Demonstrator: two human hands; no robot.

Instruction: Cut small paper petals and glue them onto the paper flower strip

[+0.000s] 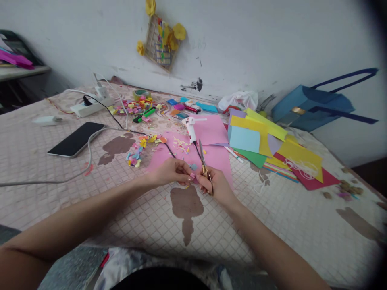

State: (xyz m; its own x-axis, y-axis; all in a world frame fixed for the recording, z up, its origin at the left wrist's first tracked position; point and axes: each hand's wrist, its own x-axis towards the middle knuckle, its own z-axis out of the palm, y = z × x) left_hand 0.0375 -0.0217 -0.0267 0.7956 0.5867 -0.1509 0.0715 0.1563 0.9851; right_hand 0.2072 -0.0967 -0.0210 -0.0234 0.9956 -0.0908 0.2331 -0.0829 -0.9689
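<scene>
A small pink paper piece (192,176) is pinched between the fingertips of my left hand (172,172), near the front of the pink sheet (222,163). My right hand (216,184) holds gold-handled scissors (204,169), their blades pointing away from me, and its thumb and fingertips touch the same pink piece. Just beyond my hands a white glue gun (190,129) lies on the pink paper. Tiny paper scraps (180,143) are scattered beside it. Small coloured paper flowers (135,156) lie to the left of the sheet.
On the left are a dark tablet (77,139), a white charger (47,120) and a power strip (90,105) with cables crossing the table. Coloured paper sheets (244,139) are stacked right of centre. A blue bag (311,105) stands at the back right.
</scene>
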